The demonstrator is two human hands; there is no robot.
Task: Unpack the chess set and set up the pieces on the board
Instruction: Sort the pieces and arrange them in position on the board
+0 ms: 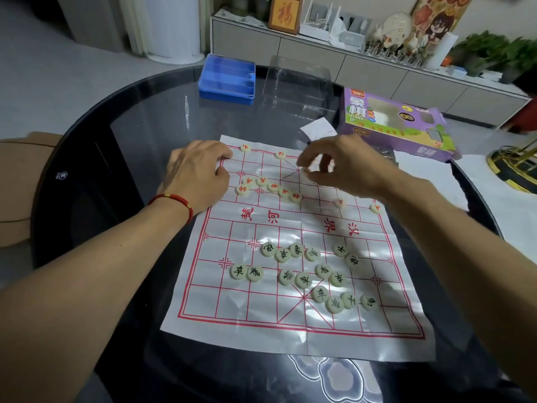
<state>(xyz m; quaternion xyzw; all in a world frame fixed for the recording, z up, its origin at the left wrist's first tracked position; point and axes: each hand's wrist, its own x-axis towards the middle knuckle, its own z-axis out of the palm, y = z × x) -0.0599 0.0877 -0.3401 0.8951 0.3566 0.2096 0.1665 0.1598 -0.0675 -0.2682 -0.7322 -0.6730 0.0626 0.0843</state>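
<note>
— Inspector: Status, near side first?

— Me: Black pieces (pixel 303 279) lie unsorted on the near half of the board (pixel 290 330). Red pieces (pixel 273 187) are clustered beyond the river.

— Inspector: Hands?

— Me: My left hand (pixel 197 173) presses the far corner flat, fingers curled. My right hand (pixel 340 167) seems to pinch a piece; blur prevents certainty. Advice: seat each disc squarely on an intersection. Blue tray (pixel 228 80) and purple box (pixel 398 126) sit beyond.
</note>
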